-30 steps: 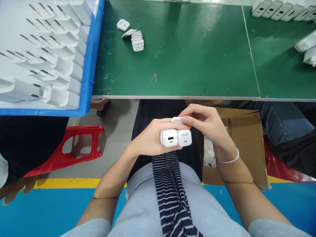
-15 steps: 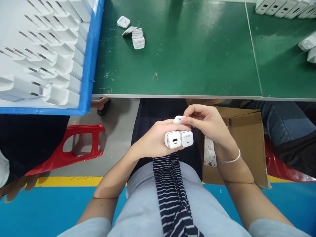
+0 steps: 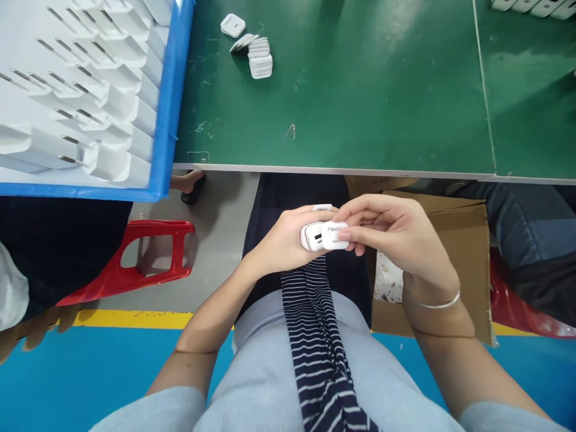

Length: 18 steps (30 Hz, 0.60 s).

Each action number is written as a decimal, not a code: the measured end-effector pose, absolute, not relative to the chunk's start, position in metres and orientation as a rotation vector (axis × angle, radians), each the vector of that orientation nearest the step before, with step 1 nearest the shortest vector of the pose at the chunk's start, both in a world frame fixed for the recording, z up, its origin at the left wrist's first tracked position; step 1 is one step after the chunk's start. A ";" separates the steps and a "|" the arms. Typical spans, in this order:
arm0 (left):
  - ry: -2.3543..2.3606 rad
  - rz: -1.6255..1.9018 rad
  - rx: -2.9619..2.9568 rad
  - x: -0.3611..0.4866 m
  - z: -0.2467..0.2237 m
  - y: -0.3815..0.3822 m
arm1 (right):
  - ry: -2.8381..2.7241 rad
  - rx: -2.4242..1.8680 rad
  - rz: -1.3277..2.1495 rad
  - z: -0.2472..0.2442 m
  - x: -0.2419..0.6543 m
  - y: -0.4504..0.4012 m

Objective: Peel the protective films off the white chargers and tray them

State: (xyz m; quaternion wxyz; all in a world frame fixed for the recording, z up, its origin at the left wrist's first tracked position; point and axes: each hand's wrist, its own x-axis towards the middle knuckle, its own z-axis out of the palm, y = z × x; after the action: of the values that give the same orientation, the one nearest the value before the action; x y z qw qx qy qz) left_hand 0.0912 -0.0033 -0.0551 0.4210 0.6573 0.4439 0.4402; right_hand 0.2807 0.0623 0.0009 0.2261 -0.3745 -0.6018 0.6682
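Observation:
My left hand (image 3: 288, 243) is wrapped round white chargers above my lap; the end face of one charger (image 3: 311, 236) shows a dark port. A white piece (image 3: 323, 207) shows at the upper edge of its fingers. My right hand (image 3: 382, 231) pinches a thin white cover plate (image 3: 333, 235) with small grey print between thumb and fingers. The plate lies against the chargers, beside the port face. Beyond, on the green table (image 3: 351, 114), are a small stack of white plates (image 3: 260, 59) and a single plate (image 3: 233, 25).
A blue-rimmed tray (image 3: 168, 120) of white plugs with metal pins stands at the left. Below the table are a red stool (image 3: 180, 249) and an open cardboard box (image 3: 463, 258). A person's leg in jeans (image 3: 526, 222) is at the right, a bare foot (image 3: 189, 180) at the left.
My right hand has moved slightly down and right, with the plate now over the right charger's end. The view has shifted a little, so the table objects sit higher and further right.

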 end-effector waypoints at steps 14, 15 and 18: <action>1.074 1.093 1.637 0.094 -0.052 -0.003 | -1.790 -0.962 1.776 -0.007 0.268 0.058; 1.072 1.093 1.639 0.094 -0.052 -0.003 | -1.793 -0.966 1.774 -0.007 0.268 0.058; 1.075 1.086 1.648 0.094 -0.051 -0.004 | -1.815 -0.976 1.744 -0.008 0.268 0.056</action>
State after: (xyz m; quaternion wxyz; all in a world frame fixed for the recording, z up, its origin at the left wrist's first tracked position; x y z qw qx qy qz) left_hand 0.0943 -0.0039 -0.0515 0.4324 0.6611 0.4314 0.4357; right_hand 0.2675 0.0564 -0.0083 0.2191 -0.3528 -0.6560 0.6303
